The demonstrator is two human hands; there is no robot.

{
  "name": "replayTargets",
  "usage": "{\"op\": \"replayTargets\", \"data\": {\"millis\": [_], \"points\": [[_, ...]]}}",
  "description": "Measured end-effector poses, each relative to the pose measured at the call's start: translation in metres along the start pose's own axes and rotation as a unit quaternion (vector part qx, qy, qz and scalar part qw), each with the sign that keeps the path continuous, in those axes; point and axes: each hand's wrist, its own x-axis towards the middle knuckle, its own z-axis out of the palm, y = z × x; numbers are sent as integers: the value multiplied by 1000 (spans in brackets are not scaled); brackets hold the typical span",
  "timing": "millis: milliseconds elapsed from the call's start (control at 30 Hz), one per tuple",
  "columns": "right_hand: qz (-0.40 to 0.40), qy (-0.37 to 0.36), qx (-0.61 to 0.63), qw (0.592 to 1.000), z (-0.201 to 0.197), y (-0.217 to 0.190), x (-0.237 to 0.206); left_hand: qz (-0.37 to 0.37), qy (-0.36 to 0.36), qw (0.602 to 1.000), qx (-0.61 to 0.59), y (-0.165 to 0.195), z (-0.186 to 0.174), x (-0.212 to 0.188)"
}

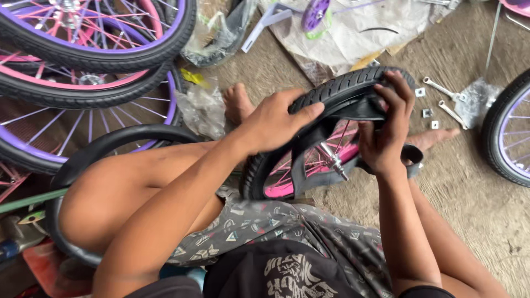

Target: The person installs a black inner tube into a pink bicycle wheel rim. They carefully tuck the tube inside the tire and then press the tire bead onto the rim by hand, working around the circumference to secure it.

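Observation:
A small bicycle wheel with a pink rim (287,187), pink spokes and a black tyre (348,83) stands upright in front of me, between my legs. My left hand (276,118) presses on the tyre's upper left tread, thumb stretched along it. My right hand (389,129) grips the tyre's top right, fingers hooked over the edge and around a black inner tube (309,149) that hangs loose across the rim. The wheel's metal axle (335,160) pokes out toward me.
Several finished wheels with purple and pink rims (83,66) are stacked at the left, and another wheel (508,132) stands at the right edge. A loose black tyre (110,146) lies under my left knee. Wrenches (447,99) and small nuts, plastic bags (201,107) and sheeting (353,27) lie on the concrete floor.

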Motion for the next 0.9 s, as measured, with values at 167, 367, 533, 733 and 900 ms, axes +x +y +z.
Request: {"op": "replayTargets", "data": {"millis": [167,367,533,733,900], "points": [[46,-37,146,988,-19,-21,21,-58,-9,996,-67,59,0,-44],[106,-76,256,958,-31,-79,34,-48,53,948,-311,86,39,-106],[178,-121,236,947,-73,-122,-8,-53,85,888,-448,72,76,-132],[82,-141,-34,986,-94,-141,-40,-65,74,854,-510,66,101,-144],[154,-230,-45,960,-116,-153,-46,-80,57,850,-518,74,113,-150]]}}
